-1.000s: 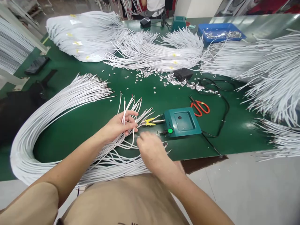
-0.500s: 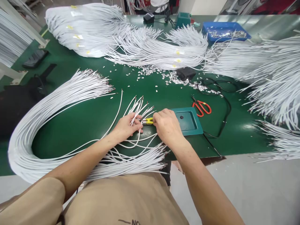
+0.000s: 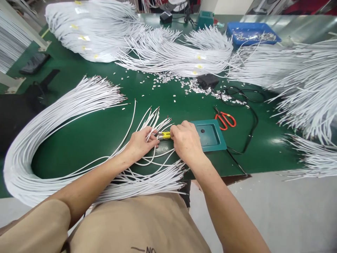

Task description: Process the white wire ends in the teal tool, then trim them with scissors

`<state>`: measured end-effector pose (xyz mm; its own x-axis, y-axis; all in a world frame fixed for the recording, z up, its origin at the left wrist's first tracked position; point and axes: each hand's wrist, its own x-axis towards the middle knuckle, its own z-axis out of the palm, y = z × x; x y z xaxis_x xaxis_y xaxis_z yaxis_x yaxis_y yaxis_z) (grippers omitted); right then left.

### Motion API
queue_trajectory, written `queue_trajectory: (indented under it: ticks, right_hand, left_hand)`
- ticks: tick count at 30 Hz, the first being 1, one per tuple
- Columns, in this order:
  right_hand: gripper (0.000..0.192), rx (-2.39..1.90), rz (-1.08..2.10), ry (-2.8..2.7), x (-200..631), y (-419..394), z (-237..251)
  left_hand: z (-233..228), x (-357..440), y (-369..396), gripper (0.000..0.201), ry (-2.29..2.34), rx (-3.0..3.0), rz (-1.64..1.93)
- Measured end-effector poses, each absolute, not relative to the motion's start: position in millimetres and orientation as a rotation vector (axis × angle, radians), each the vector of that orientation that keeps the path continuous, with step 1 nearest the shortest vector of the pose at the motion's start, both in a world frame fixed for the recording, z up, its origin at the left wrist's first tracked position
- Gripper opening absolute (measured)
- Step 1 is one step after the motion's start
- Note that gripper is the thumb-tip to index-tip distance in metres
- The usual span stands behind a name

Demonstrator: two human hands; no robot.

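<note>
My left hand is closed on a white wire, pinched between thumb and fingers. Other white wires fan out behind its fingertips, some with dark or reddish ends. Yellow-handled pliers are in my right hand, which is wrapped round their handles. Their metal jaws point left and meet the wire at my left fingertips; the exact contact is too small to make out. A long bundle of white wires curves in a U on the left, one end passing under my left forearm.
Beside my right hand lies a shallow teal tray. Red-handled scissors rest behind it. Silvery scraps litter the green table near a black box. More wire bundles and a blue bin stand farther back.
The view has shifted slightly, so everything sits a little farther left and up. Both hands keep their hold, and the pliers stay at the wire.
</note>
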<state>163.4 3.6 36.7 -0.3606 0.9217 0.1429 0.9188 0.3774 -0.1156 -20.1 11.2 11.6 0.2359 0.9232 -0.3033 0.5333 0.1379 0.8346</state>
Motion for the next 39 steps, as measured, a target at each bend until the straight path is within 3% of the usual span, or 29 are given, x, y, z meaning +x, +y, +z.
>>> queue_trajectory:
  ticks: [7,12,18,23,26,30,33,39]
  right_hand:
    - [0.009,-1.681,-0.023,-2.432,169,0,41]
    - [0.038,-2.046,-0.269,-2.093,179,-4,34]
    - [0.037,-2.004,-0.210,-2.052,174,-5,34]
    - [0.021,-1.320,0.083,-2.314,125,-32,43]
    - [0.026,-1.021,0.156,-2.523,92,-51,40]
    - [0.022,-1.239,0.186,-2.649,69,-66,33]
    - [0.016,-1.431,0.411,-2.665,62,-77,36]
    - [0.013,-1.409,0.738,-2.531,68,-84,43]
  left_hand:
    - [18,-21,14,0.028,1.432,1.517,0.445]
    - [17,-25,16,0.027,1.416,1.484,0.422]
    - [22,-33,17,0.033,1.355,1.314,0.458]
    - [32,-41,18,0.053,1.283,1.195,0.528]
    - [34,-47,19,0.046,1.257,1.189,0.499]
    - [35,-50,20,0.035,1.210,1.194,0.504]
    - [40,-47,21,0.031,1.136,1.111,0.578]
    - [58,-37,21,0.025,1.050,0.960,0.647]
